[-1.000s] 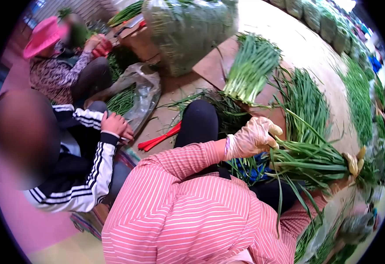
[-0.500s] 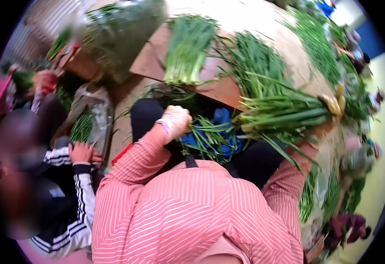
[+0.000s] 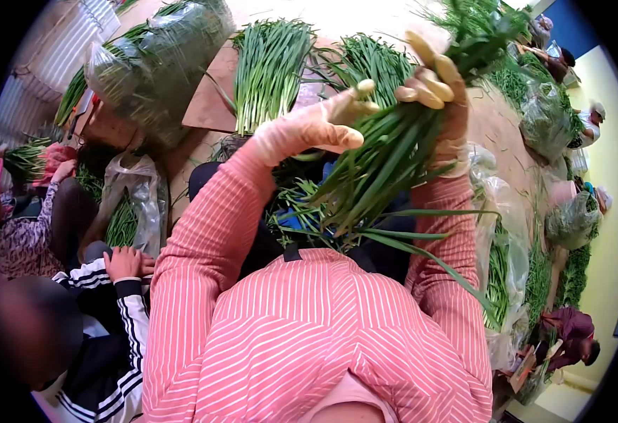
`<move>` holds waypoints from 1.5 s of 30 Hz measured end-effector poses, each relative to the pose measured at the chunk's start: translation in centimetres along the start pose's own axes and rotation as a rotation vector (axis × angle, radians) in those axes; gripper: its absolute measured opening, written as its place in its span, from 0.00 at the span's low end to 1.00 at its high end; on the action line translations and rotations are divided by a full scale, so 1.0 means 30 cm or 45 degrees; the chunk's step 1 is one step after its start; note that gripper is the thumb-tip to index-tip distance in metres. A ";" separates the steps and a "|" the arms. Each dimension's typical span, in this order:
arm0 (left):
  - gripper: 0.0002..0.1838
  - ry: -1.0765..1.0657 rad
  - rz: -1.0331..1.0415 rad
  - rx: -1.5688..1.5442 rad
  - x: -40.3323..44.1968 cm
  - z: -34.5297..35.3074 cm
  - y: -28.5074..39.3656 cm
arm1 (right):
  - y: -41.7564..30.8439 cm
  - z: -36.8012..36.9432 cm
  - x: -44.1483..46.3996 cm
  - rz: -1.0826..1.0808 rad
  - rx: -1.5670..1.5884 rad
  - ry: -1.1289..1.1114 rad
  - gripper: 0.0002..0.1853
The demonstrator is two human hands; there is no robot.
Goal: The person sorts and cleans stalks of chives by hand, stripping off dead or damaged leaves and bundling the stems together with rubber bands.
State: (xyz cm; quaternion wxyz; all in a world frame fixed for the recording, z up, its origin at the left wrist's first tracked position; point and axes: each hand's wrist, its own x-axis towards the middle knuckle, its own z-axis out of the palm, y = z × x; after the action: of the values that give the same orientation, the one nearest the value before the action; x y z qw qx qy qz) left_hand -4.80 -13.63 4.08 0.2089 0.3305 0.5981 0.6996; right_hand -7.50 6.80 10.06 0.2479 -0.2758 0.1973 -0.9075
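Note:
My right hand (image 3: 432, 88), in a pale glove with yellowish fingertips, is wrapped round a bunch of garlic chives (image 3: 386, 158). Long flat leaves slant down and left from it toward my lap, with a few loose blades trailing over my right sleeve. Beyond the fist, the far end of the bunch blurs. My left hand (image 3: 323, 120), gloved too, is just left of the bunch, its thumb and fingers apart and holding nothing. Whether its fingertips touch the leaves I cannot tell. Below lie loose cut leaves (image 3: 298, 201) on something blue in my lap.
A neat chive bundle (image 3: 270, 70) lies on a brown board (image 3: 210, 102), with another pile (image 3: 372, 67) beside it. A large plastic-wrapped bundle (image 3: 161, 67) stands at the upper left. Open plastic bags (image 3: 147, 204) flank me. A person in striped sleeves (image 3: 129, 310) sits close left; others work at the right.
My right hand has moved left and up with the bunch, whose leaves now hang toward my lap. My left hand has risen from my lap, let go of loose leaves and opened.

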 end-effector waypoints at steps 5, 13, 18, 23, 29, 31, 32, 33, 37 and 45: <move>0.45 -0.049 -0.121 -0.544 -0.040 0.053 -0.046 | 0.146 0.072 0.073 0.200 -0.304 0.225 0.24; 0.23 0.397 -0.281 -0.758 -0.109 0.104 -0.104 | 0.273 -0.054 0.196 0.698 -0.786 0.477 0.22; 0.18 0.548 -0.201 -1.032 -0.145 0.106 -0.113 | 0.254 -0.075 0.140 0.812 -1.240 0.555 0.40; 0.21 0.595 0.007 -1.154 -0.193 0.015 -0.147 | 0.180 -0.276 0.015 0.611 -1.047 0.339 0.47; 0.20 0.829 0.207 -1.232 -0.195 -0.060 -0.183 | 0.239 -0.136 -0.119 0.852 -1.220 0.190 0.44; 0.22 0.858 0.173 -1.238 -0.195 -0.056 -0.171 | 0.287 -0.064 -0.146 0.724 -1.200 0.248 0.43; 0.23 0.846 0.199 -1.262 -0.184 -0.045 -0.162 | 0.297 -0.039 -0.139 0.774 -1.185 0.239 0.41; 0.24 0.833 0.227 -1.286 -0.177 -0.035 -0.148 | 0.299 -0.002 -0.123 0.824 -1.172 0.229 0.39; 0.32 0.770 0.332 -1.182 -0.200 -0.041 -0.141 | 0.297 -0.008 -0.099 1.040 -1.067 0.355 0.26; 0.37 0.793 0.391 -1.207 -0.190 -0.042 -0.164 | 0.288 -0.089 -0.095 1.215 -0.922 0.299 0.26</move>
State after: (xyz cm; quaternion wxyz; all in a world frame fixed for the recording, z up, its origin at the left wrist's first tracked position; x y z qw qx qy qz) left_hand -2.24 -17.47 -2.02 0.0444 0.0628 0.1984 0.9771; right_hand -4.06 2.07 2.58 0.4943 -0.1220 0.6211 -0.5958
